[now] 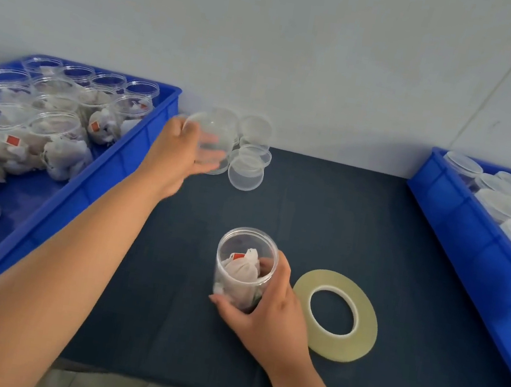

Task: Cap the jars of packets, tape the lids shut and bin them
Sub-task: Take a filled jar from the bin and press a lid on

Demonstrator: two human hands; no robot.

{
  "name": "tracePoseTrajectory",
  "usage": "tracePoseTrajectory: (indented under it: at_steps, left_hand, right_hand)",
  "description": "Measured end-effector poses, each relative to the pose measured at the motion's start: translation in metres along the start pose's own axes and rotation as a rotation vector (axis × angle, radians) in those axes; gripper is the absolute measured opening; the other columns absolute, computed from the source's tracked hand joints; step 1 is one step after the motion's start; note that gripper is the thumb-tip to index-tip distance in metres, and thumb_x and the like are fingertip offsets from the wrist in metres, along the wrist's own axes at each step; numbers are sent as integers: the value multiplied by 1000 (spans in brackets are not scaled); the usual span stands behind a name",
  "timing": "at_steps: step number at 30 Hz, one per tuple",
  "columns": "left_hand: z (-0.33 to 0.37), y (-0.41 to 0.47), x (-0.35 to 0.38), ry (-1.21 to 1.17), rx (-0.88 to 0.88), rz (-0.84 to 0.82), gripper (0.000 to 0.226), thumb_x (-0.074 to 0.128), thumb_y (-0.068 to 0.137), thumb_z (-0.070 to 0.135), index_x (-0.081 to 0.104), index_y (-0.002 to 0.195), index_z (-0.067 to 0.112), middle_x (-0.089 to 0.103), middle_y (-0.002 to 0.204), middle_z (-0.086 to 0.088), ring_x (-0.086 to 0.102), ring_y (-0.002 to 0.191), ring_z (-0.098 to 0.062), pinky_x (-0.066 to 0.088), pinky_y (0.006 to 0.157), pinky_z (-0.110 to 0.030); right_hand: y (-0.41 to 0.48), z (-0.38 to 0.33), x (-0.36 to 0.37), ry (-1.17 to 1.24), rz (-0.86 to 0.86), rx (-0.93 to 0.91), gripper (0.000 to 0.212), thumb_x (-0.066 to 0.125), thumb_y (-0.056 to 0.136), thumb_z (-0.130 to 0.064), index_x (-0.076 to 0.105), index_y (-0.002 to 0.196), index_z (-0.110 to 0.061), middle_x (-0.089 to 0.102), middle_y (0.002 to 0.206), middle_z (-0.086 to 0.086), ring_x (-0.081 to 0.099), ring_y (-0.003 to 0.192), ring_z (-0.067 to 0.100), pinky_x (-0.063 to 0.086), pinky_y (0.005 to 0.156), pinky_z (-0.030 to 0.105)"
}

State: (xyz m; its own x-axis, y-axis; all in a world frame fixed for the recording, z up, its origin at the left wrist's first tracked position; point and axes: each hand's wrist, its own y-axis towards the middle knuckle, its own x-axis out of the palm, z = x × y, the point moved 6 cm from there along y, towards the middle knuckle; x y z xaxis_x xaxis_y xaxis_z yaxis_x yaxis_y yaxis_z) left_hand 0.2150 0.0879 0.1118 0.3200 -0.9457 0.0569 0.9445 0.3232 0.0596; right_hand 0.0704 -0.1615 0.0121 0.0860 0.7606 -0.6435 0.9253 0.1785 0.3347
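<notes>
- The right hand (265, 312) is nearest, low in the middle. Its fingers and thumb are curled round the side of a clear jar (245, 258).
- The jar stands up straight on the dark table (375, 229), near the front edge. It has no lid on top.
- Inside the jar are white packets (242, 270), and one has a small red tag.
- Just right of the jar and the right hand, a big flat roll of tape (334, 316) lies on the table. It is clear and a bit yellow.
- The left hand (176, 157) is stretched out to the far side of the table. It holds a round clear lid (210, 139) between thumb and fingers. This part is blurry.
- Just right of that hand there is a small pile of more clear lids (248, 165), by the wall (303, 50).
- On the left is a blue bin (86, 196). It holds open jars (52, 134) with white packets in them, and some loose packets too.
- On the right is another blue bin (479, 249). The capped jars (500, 205) in it sit close together.
- The jar in the right hand is between the two bins, well apart from both.
</notes>
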Motion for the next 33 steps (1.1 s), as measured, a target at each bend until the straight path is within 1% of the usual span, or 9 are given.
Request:
tracePoseTrajectory:
  at_steps: [5, 9, 11, 15, 20, 24, 27, 29, 33]
  left_hand:
    - [-10, -103, 8, 239, 176, -196, 33, 40, 115, 29, 61, 135, 45, 71, 130, 14, 71, 121, -13, 63, 95, -42]
    - [-16, -160, 20, 455, 284, -394, 33, 43, 113, 41, 51, 141, 57, 63, 138, 31, 58, 130, 9, 47, 102, -11]
    - [-16, -171, 21, 497, 285, -402, 37, 52, 110, 44, 48, 144, 61, 57, 141, 37, 50, 135, 12, 44, 104, -12]
    - [-12, -175, 28, 546, 263, -405, 54, 70, 98, 52, 48, 147, 57, 52, 132, 29, 49, 133, 1, 49, 109, -30]
    - [3, -177, 56, 899, 349, -500, 66, 59, 79, 84, 46, 139, 59, 44, 130, 29, 48, 123, 5, 41, 96, -19]
    - [-2, -187, 80, 1297, 414, -458, 63, 51, 89, 79, 42, 144, 50, 45, 134, 12, 48, 123, -15, 51, 92, -34]
    - [-7, -196, 92, 1479, 420, -314, 60, 43, 95, 76, 44, 140, 38, 46, 127, 2, 51, 114, -23, 46, 77, -35]
    - [-9, -197, 96, 1509, 414, -266, 58, 36, 96, 77, 45, 134, 34, 48, 121, 0, 51, 108, -24, 43, 72, -36]
    - [-11, -196, 99, 1546, 370, -255, 59, 19, 96, 74, 45, 127, 31, 49, 113, -1, 46, 100, -23, 42, 69, -38]
  right_hand:
    - [-2, -4, -4, -4, 22, -8, 107, 77, 72, -79, 26, 155, -34, 53, 126, -32, 68, 109, 6, 50, 77, 13]
    - [-3, -7, -5, 8, 12, -3, 107, 76, 74, -79, 23, 156, -35, 59, 132, -25, 68, 112, 7, 57, 80, 22]
    - [-4, -9, -5, 9, 12, -4, 108, 75, 74, -79, 21, 157, -35, 58, 131, -26, 68, 111, 7, 59, 80, 24]
    - [-7, -10, -5, 16, -12, -7, 108, 75, 75, -78, 19, 157, -34, 59, 129, -25, 69, 108, 7, 56, 78, 20]
    - [-6, -14, -5, 3, -6, -33, 102, 72, 78, -79, 28, 156, -30, 44, 132, -35, 62, 113, 4, 45, 75, 5]
    - [-5, -15, -3, 10, -51, -18, 82, 73, 80, -63, 35, 146, -35, 52, 122, -30, 64, 96, 2, 51, 69, 14]
    - [-3, -21, -3, -133, -110, -62, 65, 44, 87, -57, 56, 137, -18, 54, 127, -16, 57, 76, 6, 38, 59, 14]
    - [-2, -25, -4, -195, -136, -96, 61, 40, 91, -49, 61, 134, -11, 61, 130, 2, 63, 82, 15, 47, 62, 25]
    - [-3, -25, -6, -173, -168, -104, 51, 62, 97, -36, 56, 142, -12, 60, 133, 2, 65, 99, 21, 55, 75, 36]
